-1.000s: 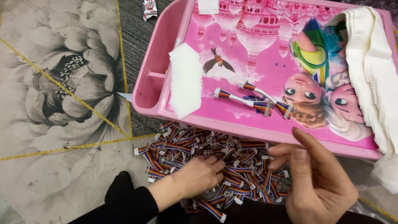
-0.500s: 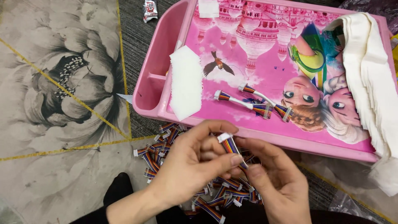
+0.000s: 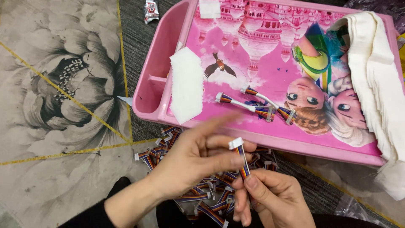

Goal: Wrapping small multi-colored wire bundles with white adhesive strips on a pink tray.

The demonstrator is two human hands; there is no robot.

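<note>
Ribbon cable (image 3: 241, 162) upright, white plug end up; both hands, L (image 3: 198, 162) & R (image 3: 265, 196), grips pinching it

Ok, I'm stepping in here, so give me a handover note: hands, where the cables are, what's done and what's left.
Left hand and right hand together pinch one rainbow ribbon cable, its white connector up.
Loose cable pile lies on the floor under the hands.
Two wrapped cables lie on the pink tray, beside a white pad stack; white cloth strips sit at the tray's right.
Done: two. Left: the pile.
</note>
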